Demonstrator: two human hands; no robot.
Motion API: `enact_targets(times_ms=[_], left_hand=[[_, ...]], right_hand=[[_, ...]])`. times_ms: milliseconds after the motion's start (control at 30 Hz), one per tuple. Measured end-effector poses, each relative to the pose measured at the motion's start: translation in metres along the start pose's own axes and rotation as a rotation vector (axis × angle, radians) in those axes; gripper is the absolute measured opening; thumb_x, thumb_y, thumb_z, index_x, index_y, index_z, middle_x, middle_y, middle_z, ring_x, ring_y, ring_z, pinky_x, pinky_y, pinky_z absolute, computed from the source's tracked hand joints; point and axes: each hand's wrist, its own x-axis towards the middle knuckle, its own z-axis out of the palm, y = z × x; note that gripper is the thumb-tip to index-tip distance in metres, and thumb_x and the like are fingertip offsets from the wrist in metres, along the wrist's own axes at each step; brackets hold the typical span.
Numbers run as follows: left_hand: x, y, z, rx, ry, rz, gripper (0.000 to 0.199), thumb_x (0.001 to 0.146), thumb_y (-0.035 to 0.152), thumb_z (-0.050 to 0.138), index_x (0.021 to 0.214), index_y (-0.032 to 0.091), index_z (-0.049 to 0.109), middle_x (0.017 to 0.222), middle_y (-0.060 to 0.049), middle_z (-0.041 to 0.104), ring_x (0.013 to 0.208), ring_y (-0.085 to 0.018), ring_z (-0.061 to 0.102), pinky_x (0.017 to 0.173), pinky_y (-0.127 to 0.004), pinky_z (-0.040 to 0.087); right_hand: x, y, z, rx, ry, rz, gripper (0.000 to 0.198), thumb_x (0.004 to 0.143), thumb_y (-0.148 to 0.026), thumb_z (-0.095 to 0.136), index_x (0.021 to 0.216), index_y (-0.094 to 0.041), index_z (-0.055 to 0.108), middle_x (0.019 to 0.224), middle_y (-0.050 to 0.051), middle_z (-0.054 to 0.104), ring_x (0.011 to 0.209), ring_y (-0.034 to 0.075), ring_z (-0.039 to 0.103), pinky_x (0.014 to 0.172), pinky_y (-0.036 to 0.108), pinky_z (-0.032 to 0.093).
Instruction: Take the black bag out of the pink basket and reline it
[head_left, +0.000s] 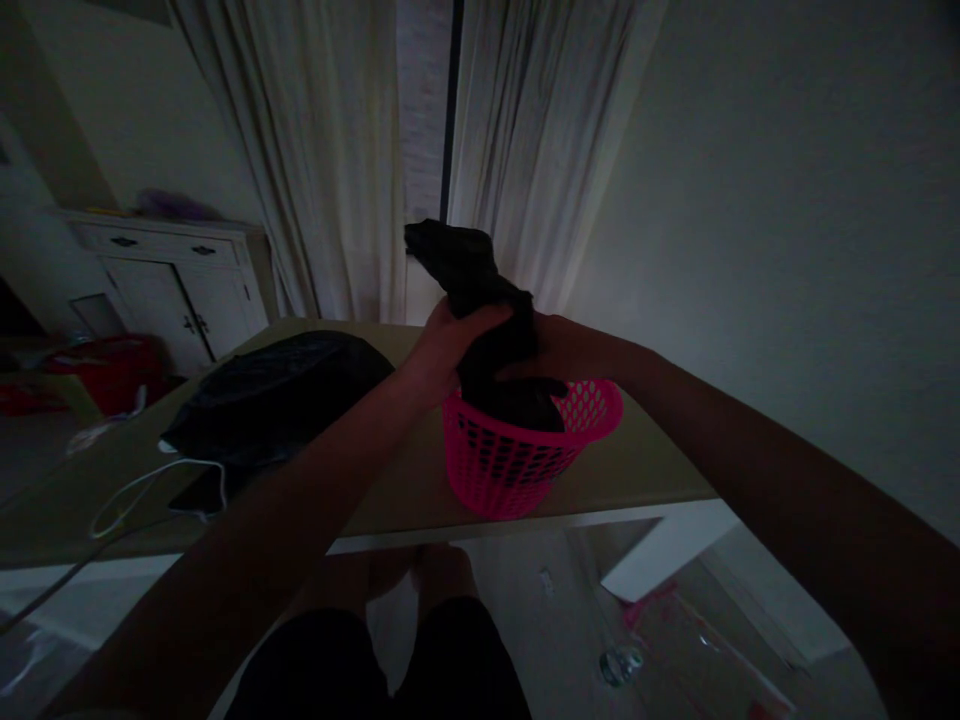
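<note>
Both hands meet above the basket: the left hand (448, 340) wraps its fingers around the middle of a black, soft, crumpled cloth garment (480, 300), and the right hand (559, 350) clamps the same bunch from the opposite side, so the fabric is squeezed between them. The garment's long axis runs roughly upright, tilted a little to the left. Its loose upper end pokes up and leftward above the knuckles, while its lower end hangs down into a round pink plastic basket with a perforated lattice wall (502, 465). That basket stands on a smooth, pale flat table (645, 465), near its front edge. Well apart to the left on the same table lies a dark, slightly glossy bag (277, 395), with a thin white cable (142, 490) looping beside it. Light pleated curtains (322, 150) hang behind.
</note>
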Motion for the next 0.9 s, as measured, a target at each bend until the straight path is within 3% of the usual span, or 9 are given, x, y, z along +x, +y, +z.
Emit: enact_targets(times_ms=[100,167,267,333,467,567,667,767,900], left_hand=[[-0.007,-0.004,0.001,-0.009,-0.053,-0.052,0.048,0.065,0.028,0.1,0.104,0.021,0.072,0.104,-0.007,0.081,0.109,-0.032,0.077,0.108,-0.051,0.058],[-0.012,-0.003,0.0,-0.008,-0.086,-0.088,0.042,0.067,0.027,0.097,0.101,0.02,0.074,0.105,-0.008,0.081,0.108,-0.032,0.076,0.109,-0.05,0.057],[-0.016,0.001,0.0,0.013,-0.153,-0.116,0.025,0.076,0.033,0.086,0.094,0.019,0.076,0.105,-0.01,0.081,0.116,-0.035,0.074,0.111,-0.049,0.054],[-0.017,0.004,0.001,0.027,-0.125,-0.046,0.02,0.079,0.038,0.078,0.087,0.02,0.074,0.102,-0.01,0.08,0.118,-0.036,0.072,0.11,-0.05,0.054],[-0.011,0.005,-0.003,-0.011,-0.014,0.073,0.025,0.085,0.046,0.067,0.074,0.025,0.059,0.09,-0.006,0.075,0.11,-0.034,0.073,0.102,-0.051,0.057],[-0.001,0.005,-0.008,-0.109,0.052,0.027,0.033,0.089,0.053,0.064,0.073,0.027,0.051,0.063,0.0,0.054,0.085,-0.028,0.072,0.096,-0.051,0.059],[0.006,0.007,-0.009,-0.179,0.099,0.023,0.025,0.088,0.047,0.061,0.076,0.026,0.055,0.059,0.005,0.039,0.061,-0.019,0.057,0.089,-0.044,0.06],[0.009,0.01,-0.009,-0.195,0.097,0.035,0.012,0.083,0.033,0.055,0.083,0.024,0.062,0.063,0.004,0.041,0.054,-0.015,0.045,0.074,-0.036,0.058],[0.012,0.007,-0.016,-0.113,0.037,0.055,0.005,0.073,0.024,0.055,0.075,0.023,0.06,0.067,0.002,0.043,0.055,-0.014,0.039,0.059,-0.03,0.046]], right_hand=[[0.0,0.012,0.006,-0.138,-0.001,0.126,0.041,0.076,-0.057,0.084,0.1,-0.024,0.076,0.094,0.009,0.077,0.1,0.037,0.072,0.092,0.051,0.059],[-0.001,0.02,0.004,-0.219,0.016,0.165,0.032,0.08,-0.053,0.079,0.087,-0.022,0.074,0.088,0.01,0.074,0.095,0.036,0.072,0.089,0.049,0.057],[-0.004,0.03,-0.006,-0.322,0.063,0.12,0.029,0.079,-0.05,0.077,0.086,-0.021,0.074,0.098,0.012,0.074,0.098,0.034,0.071,0.092,0.047,0.055],[-0.008,0.036,-0.013,-0.345,0.084,0.104,0.032,0.077,-0.05,0.079,0.091,-0.021,0.075,0.106,0.012,0.074,0.104,0.033,0.07,0.094,0.045,0.055],[-0.025,0.043,-0.029,-0.208,0.031,0.25,0.045,0.08,-0.061,0.078,0.102,-0.022,0.074,0.096,0.008,0.076,0.09,0.026,0.072,0.079,0.038,0.056],[-0.041,0.042,-0.037,-0.014,-0.003,0.341,0.047,0.075,-0.062,0.084,0.095,-0.021,0.072,0.086,0.006,0.075,0.08,0.023,0.071,0.07,0.035,0.056],[-0.055,0.039,-0.042,0.24,-0.029,0.412,0.047,0.067,-0.055,0.091,0.092,-0.021,0.072,0.083,0.004,0.074,0.075,0.022,0.07,0.067,0.035,0.058],[-0.065,0.041,-0.046,0.415,0.133,0.394,0.048,0.064,-0.05,0.094,0.099,-0.022,0.076,0.09,0.005,0.075,0.079,0.022,0.071,0.074,0.038,0.061],[-0.061,0.045,-0.05,0.565,0.549,0.281,0.045,0.072,-0.05,0.088,0.109,-0.029,0.075,0.113,0.008,0.076,0.1,0.027,0.073,0.089,0.045,0.063]])
